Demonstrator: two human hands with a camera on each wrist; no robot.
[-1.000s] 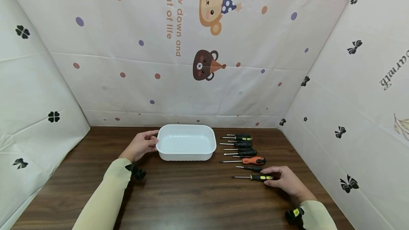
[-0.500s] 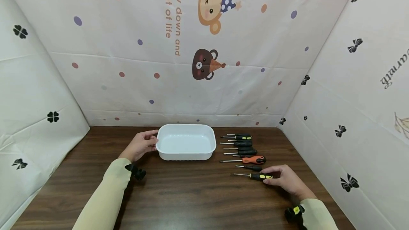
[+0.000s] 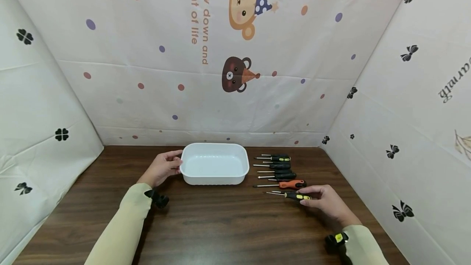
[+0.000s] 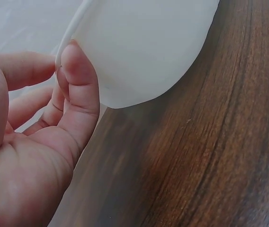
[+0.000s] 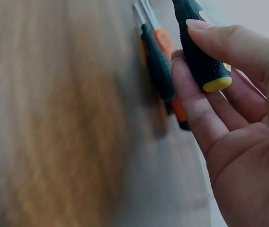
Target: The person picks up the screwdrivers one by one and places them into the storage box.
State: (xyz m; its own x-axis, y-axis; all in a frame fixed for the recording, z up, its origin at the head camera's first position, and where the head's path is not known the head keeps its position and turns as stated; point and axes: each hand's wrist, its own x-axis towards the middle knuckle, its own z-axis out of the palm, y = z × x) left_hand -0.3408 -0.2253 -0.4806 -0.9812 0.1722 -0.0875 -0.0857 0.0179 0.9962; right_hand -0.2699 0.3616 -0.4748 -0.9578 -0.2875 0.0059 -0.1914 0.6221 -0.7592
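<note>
At the left end of the white tray, my left hand pinches the rim; in the left wrist view the thumb and fingers of that hand lie on either side of the rim. My right hand pinches the black and yellow handle of a screwdriver, its shaft pointing left. The right wrist view shows the screwdriver between thumb and fingers of my right hand, raised off the wood. Just behind it lies a small black screwdriver, largely covered in the head view.
Right of the tray, several screwdrivers with black handles lie in a column, shafts to the left. An orange-handled screwdriver lies nearest my right hand. Printed cloth walls stand behind and on both sides of the brown table.
My right hand has lifted the black and yellow screwdriver from the table and moved it away from me, slightly left. My left hand and the tray have stayed in place.
</note>
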